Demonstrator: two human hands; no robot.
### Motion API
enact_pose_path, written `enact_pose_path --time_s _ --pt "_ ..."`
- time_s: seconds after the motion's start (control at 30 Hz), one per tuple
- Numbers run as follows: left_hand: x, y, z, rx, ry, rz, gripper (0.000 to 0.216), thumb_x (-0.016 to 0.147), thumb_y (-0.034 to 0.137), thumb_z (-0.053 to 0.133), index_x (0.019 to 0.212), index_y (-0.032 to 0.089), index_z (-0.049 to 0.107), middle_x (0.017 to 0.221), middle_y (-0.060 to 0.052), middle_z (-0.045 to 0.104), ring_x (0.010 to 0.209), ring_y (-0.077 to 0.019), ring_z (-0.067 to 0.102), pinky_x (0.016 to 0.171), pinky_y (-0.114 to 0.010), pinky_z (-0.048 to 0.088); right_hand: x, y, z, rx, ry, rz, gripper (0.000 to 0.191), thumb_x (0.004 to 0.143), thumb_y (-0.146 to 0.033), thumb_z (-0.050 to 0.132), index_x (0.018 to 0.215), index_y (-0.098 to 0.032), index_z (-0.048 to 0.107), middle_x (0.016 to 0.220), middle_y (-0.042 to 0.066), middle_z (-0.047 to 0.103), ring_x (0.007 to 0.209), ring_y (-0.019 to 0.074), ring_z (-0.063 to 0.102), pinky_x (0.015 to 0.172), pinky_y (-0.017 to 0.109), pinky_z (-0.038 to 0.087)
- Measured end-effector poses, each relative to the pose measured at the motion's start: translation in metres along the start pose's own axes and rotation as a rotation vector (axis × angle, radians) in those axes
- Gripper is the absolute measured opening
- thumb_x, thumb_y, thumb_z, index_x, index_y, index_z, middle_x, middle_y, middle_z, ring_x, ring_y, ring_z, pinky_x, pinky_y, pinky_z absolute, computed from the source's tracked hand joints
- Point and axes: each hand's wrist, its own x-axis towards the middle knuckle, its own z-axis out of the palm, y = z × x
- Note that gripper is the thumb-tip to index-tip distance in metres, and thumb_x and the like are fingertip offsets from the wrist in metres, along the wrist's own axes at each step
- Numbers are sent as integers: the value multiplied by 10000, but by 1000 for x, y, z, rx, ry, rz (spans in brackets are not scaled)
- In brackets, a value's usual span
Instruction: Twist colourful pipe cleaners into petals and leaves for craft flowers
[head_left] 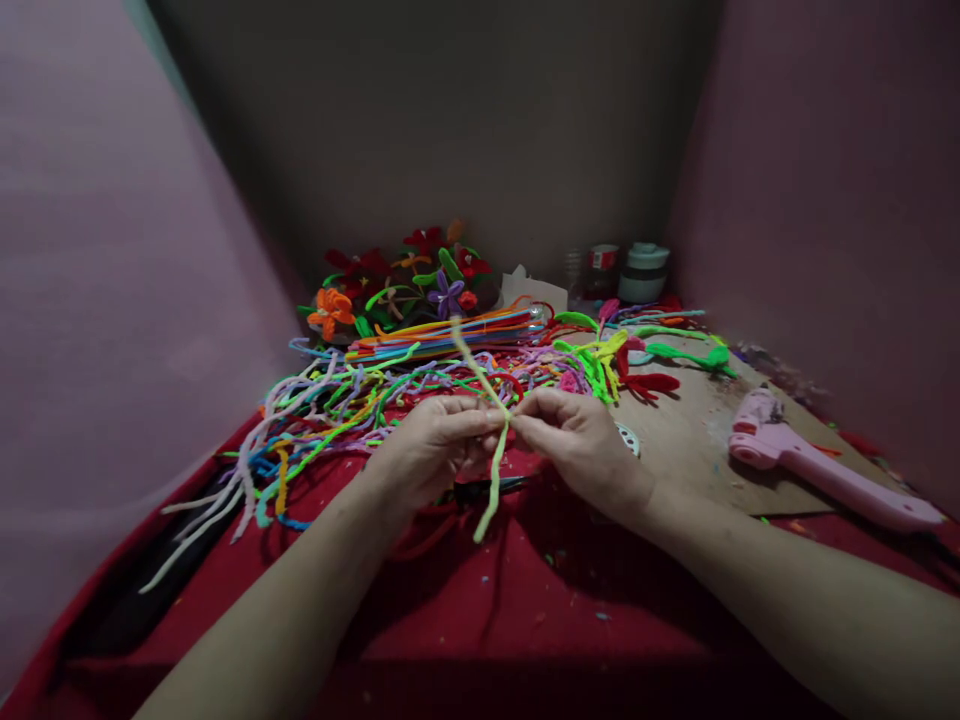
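Note:
A pale yellow-green pipe cleaner is pinched near its middle by both hands above the red cloth. One end rises up and away to the left; the other hangs down toward me. My left hand is closed on it from the left, thumb and forefinger at the bend. From the right, my right hand pinches it at the same spot, fingertips almost touching the left ones. Beneath the hands lies a dark tool, partly hidden, its kind unclear.
Loose coloured pipe cleaners heap at left, with a straight bundle behind. Pipe-cleaner flowers stand at the back. A pink glue gun lies on a brown board at right. A lidded jar is behind.

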Motion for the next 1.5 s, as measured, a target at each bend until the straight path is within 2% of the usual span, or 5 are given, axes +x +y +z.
enact_pose_path --time_s 0.23,0.37,0.73,1.17,1.5 --pt "-3 2 -5 948 236 848 125 777 209 579 888 170 621 862 -43 565 791 -134 514 701 -260 420 7 3 0 439 -31 307 128 641 -171 565 523 -163 517 472 -36 498 451 75 401 489 232 317" --pt "0 0 -9 1298 196 1044 107 828 204 506 840 170 607 888 -61 577 846 -160 466 775 -311 390 6 8 1 476 -69 284 120 649 -175 581 544 -161 524 474 -47 478 451 70 397 479 223 301" --pt "-5 1 4 494 27 154 270 794 395 492 685 149 462 590 45 392 510 -70 345 484 -204 294 -5 3 1 -179 -36 -94 144 751 -149 513 609 -171 530 572 -29 487 548 92 437 562 235 335" --pt "-5 5 2 570 230 290 163 747 294 557 705 141 523 574 47 456 496 -62 377 466 -186 307 3 0 2 215 -81 258 223 737 -330 603 600 -158 565 545 -16 540 511 89 460 522 233 369" --pt "-11 8 2 675 122 337 181 793 291 505 682 152 477 574 54 406 506 -63 352 480 -188 298 -1 0 1 -256 134 -314 212 817 -194 517 1006 -227 607 939 49 606 885 177 540 798 342 427"
